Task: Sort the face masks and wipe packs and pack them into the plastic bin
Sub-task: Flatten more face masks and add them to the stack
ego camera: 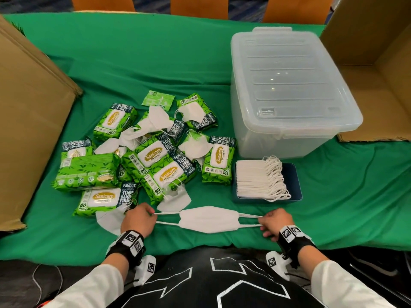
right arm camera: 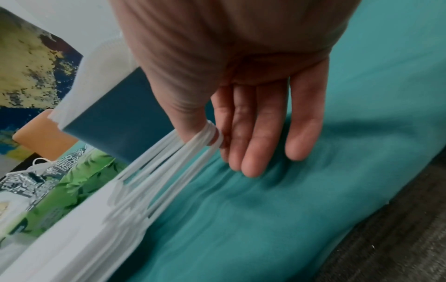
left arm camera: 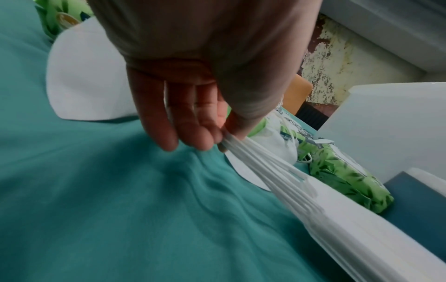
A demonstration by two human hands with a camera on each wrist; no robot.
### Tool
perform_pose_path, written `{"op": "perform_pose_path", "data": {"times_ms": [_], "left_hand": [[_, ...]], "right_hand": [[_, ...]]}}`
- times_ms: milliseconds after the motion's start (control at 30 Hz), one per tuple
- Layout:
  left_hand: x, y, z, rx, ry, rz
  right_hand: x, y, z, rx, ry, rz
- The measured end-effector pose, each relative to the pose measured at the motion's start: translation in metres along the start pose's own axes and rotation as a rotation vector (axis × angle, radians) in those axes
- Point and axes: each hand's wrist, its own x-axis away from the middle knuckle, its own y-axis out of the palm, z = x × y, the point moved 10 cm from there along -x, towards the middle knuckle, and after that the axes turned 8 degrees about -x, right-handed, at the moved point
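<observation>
A stack of white face masks (ego camera: 209,219) is stretched flat between both hands just above the green cloth at the front. My left hand (ego camera: 142,216) pinches the left ear loops (left arm camera: 243,150) between thumb and forefinger. My right hand (ego camera: 272,221) has the right ear loops (right arm camera: 205,137) hooked round its thumb, other fingers straight. Green wipe packs (ego camera: 153,155) and loose masks (ego camera: 153,122) lie jumbled behind the left hand. The clear plastic bin (ego camera: 287,90) stands lidded at the back right. A blue tray (ego camera: 294,181) in front of it holds a neat mask stack (ego camera: 253,178).
A flat cardboard sheet (ego camera: 29,121) leans at the left and an open cardboard box (ego camera: 375,63) stands at the far right. Orange chair backs (ego camera: 199,6) line the table's far edge. Green cloth (ego camera: 344,207) covers the table.
</observation>
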Motion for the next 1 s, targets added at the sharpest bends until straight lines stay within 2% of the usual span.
{"op": "perform_pose_path", "data": {"times_ms": [133, 233, 333, 533, 733, 867, 1000], "left_hand": [[0.0, 0.014, 0.01, 0.245, 0.012, -0.125], [0.001, 0.022, 0.006, 0.478, -0.083, -0.204], [0.006, 0.029, -0.005, 0.659, -0.18, -0.289], [0.015, 0.05, -0.023, 1.005, -0.324, -0.499], [0.026, 0.05, -0.019, 1.087, -0.352, -0.67], [0.029, 0.046, -0.011, 1.098, -0.336, -0.789], [0.032, 0.044, -0.005, 1.155, -0.307, -0.889]], "right_hand": [[-0.003, 0.015, 0.007, -0.34, 0.103, -0.141], [0.005, 0.028, 0.005, -0.669, 0.209, -0.27], [0.017, 0.035, -0.006, -0.834, 0.227, -0.414], [0.02, 0.034, 0.006, -0.851, 0.273, -0.53], [0.022, 0.033, 0.012, -0.786, 0.276, -0.546], [0.021, 0.025, 0.016, -0.696, 0.277, -0.456], [0.006, 0.003, 0.028, -0.56, 0.267, -0.263]]}}
